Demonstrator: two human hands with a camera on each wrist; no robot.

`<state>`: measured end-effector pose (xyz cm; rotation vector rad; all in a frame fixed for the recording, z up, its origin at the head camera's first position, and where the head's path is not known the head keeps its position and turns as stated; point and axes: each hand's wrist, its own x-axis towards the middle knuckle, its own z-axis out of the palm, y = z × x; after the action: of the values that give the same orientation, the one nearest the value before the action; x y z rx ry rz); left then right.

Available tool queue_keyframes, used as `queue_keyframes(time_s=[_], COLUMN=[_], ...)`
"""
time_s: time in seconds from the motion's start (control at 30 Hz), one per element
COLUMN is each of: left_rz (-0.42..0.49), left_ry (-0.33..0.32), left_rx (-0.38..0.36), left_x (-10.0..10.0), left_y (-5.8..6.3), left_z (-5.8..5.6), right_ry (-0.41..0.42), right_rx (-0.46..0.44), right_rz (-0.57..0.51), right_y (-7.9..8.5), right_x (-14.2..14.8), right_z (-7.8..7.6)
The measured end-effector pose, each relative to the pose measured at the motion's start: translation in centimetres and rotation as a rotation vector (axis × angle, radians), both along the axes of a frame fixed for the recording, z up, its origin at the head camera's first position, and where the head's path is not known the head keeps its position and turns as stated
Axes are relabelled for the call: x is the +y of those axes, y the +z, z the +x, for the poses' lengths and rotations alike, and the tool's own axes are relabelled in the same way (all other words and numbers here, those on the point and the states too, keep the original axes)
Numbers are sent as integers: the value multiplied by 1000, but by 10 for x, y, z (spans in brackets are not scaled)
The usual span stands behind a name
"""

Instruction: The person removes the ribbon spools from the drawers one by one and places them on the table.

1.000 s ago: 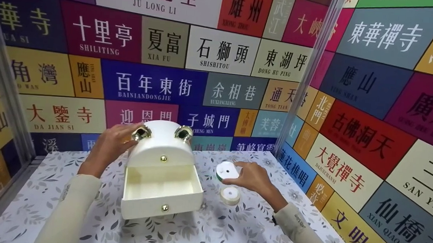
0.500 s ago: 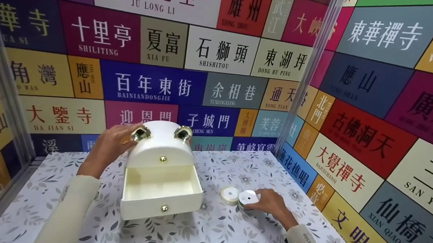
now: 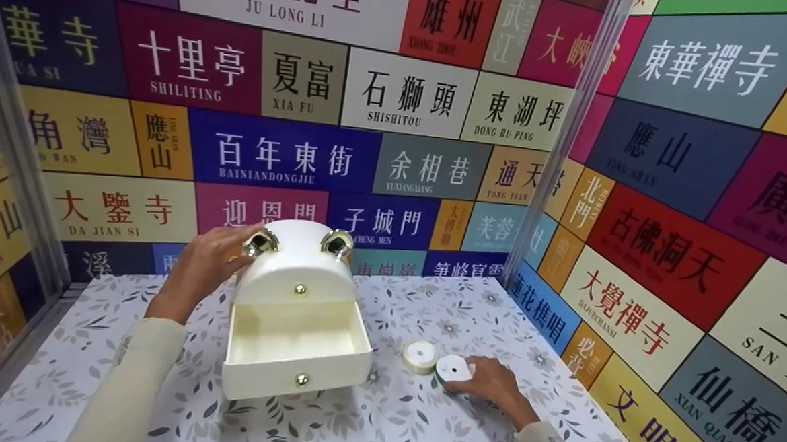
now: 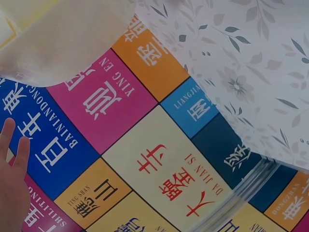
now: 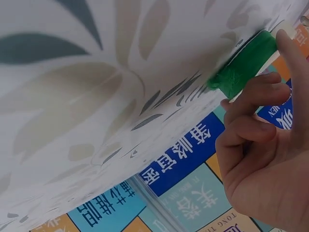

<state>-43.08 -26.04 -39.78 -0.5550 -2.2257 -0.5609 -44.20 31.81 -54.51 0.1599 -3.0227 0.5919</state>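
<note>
Green spool moved beside cream spool, right hand pinching it, left hand with fingers extended by white box

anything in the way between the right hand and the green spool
Nothing visible: the right hand grips the green spool directly. The cream spool lies on its other side, left in the head view.

The box is looking smooth, its knobs are shining like metal, the sleeves are showing matt cloth
</note>
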Motion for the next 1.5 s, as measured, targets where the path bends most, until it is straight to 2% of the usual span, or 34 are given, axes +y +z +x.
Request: queue_keyframes(time_s=[0.27, 0.43, 0.57, 0.8, 1.07, 1.27, 1.5], left_rz=[-7, -11, -13, -16, -9, -24, -26], left_ry=[-20, -23, -25, -24, -28, -36, -25], left_rx=[48, 51, 47, 31, 26, 59, 53], left_x=[-2, -2, -2, -2, -2, 0, 0], left_y=[-2, -1, -1, -1, -2, 0, 1], left_z=[-1, 0, 1, 0, -2, -4, -3], right_ry=[27, 6, -14, 78, 152, 202, 296], right_rx=[2, -36, -22, 125, 238, 328, 413], right_rz=[-26, -53, -59, -95, -96, -98, -106], right_y=[-1, 2, 6, 24, 47, 61, 79], right_x=[0, 0, 0, -7, -31, -54, -81], right_z=[3, 3, -1, -4, -3, 2, 11])
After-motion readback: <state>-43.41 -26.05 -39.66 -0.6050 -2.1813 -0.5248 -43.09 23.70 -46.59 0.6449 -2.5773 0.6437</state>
